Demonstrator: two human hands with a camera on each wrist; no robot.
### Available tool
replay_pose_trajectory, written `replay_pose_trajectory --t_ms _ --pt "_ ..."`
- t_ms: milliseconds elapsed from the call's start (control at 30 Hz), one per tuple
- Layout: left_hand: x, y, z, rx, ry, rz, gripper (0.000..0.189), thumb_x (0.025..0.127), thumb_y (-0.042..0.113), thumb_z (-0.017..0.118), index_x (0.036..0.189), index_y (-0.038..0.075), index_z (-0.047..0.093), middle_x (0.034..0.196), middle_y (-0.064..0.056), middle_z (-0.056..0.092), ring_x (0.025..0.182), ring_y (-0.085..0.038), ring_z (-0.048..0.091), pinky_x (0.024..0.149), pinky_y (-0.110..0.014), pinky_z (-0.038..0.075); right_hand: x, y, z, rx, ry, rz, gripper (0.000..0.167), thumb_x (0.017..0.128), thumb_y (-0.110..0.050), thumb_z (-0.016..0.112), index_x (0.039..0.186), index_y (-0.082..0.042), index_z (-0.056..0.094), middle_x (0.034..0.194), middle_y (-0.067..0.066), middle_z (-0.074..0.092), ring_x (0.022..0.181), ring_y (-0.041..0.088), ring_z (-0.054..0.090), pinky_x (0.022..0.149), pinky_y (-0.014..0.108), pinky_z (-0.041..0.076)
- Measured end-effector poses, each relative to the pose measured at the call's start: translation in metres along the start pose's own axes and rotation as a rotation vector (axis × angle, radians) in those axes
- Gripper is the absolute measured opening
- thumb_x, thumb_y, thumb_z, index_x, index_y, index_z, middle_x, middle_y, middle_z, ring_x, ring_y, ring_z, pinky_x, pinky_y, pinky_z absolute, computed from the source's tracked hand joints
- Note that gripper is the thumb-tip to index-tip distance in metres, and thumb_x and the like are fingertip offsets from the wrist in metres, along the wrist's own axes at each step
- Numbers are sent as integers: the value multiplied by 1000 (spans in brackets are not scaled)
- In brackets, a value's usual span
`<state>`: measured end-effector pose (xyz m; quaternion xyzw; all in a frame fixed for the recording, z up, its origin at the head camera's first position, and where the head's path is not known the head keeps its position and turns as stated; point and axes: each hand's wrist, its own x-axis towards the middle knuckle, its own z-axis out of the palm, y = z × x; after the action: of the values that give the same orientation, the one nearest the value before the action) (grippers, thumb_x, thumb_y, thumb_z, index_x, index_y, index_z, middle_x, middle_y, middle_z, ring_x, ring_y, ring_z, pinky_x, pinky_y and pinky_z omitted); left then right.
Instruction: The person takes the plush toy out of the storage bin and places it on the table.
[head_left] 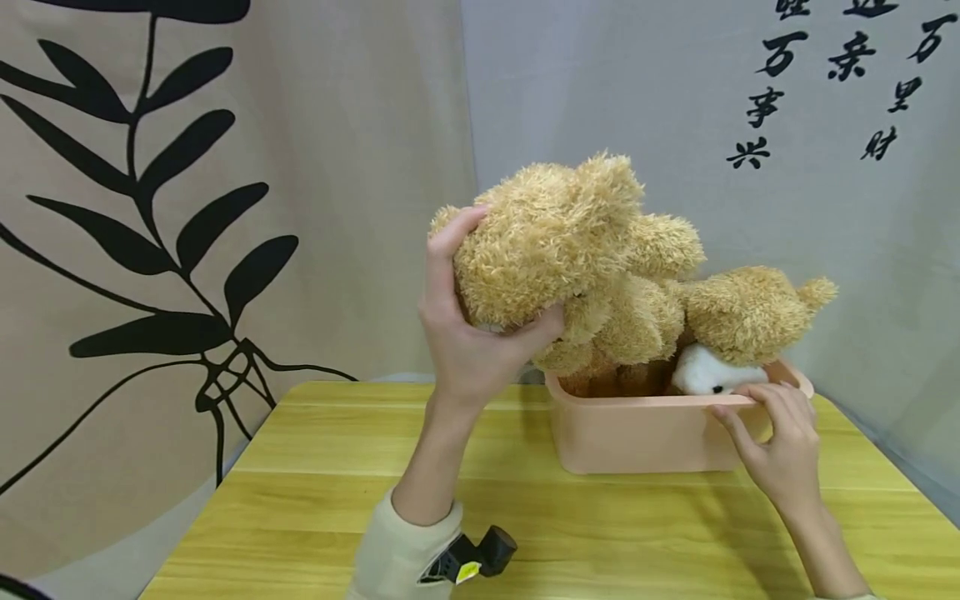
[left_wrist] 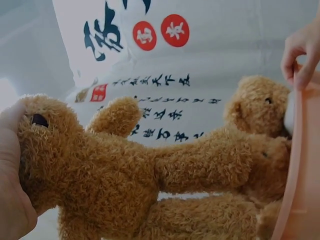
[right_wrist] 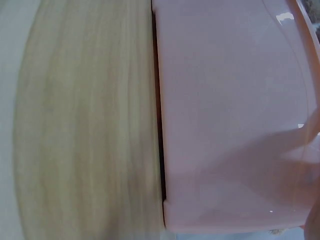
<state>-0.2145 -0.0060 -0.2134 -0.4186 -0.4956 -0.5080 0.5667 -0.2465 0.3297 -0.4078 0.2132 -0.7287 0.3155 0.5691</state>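
Observation:
My left hand (head_left: pixel 476 333) grips a fluffy tan teddy bear (head_left: pixel 543 242) by its head, thumb below and fingers over the far side. In the left wrist view the bear (left_wrist: pixel 115 170) lies stretched sideways, a dark eye showing near the hand, its legs reaching toward the bin. A pink plastic bin (head_left: pixel 645 437) stands under its lower end. With thumb outside and fingers over the top, my right hand (head_left: pixel 783 442) pinches the bin's front rim near the right corner. Another tan plush (head_left: pixel 750 312) and a white plush (head_left: pixel 708 372) sit in the bin there.
The bin rests on a yellow wood-grain table (head_left: pixel 337 475), near its back right. Behind hangs a cloth backdrop (head_left: pixel 360 167) with a black plant print and dark lettering. A small black device (head_left: pixel 472 557) is strapped at my left wrist.

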Motion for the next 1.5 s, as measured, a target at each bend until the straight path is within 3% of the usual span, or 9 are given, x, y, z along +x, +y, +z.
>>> replay_pose_trajectory --t_ms 467,767,1233,1367,1500 --pt "7 -10 -30 76 37 28 66 67 5 74 125 -13 49 124 -27 58 119 -35 56 104 -52 47 -7 9 1 -12 -14 29 76 88 -65 65 92 11 68 90 25 65 113 -4 47 107 22 29" --pt "7 -20 -52 189 60 15 64 66 14 76 122 -8 55 120 -20 62 115 -30 54 106 -47 41 -6 8 1 -13 -11 25 76 88 -65 65 91 11 68 90 26 64 113 -7 46 107 23 29" --pt "-9 -36 -79 258 37 -117 67 64 14 75 126 -3 56 125 -15 61 119 -25 50 105 -47 45 -6 7 0 -7 -15 40 77 88 -65 65 91 12 67 90 26 64 113 -7 46 107 23 29" --pt "-17 -44 -86 315 5 -183 67 64 16 75 128 2 57 127 -10 63 120 -25 54 118 -47 27 -5 5 0 -4 -10 38 77 88 -65 65 91 13 67 90 27 64 113 -6 47 108 24 29" --pt "-26 -53 -93 353 -44 -270 69 64 15 76 131 8 57 130 -7 63 121 -26 54 122 -45 14 -4 5 0 -7 -11 37 77 88 -64 65 91 12 67 90 27 64 113 -6 47 108 24 29"
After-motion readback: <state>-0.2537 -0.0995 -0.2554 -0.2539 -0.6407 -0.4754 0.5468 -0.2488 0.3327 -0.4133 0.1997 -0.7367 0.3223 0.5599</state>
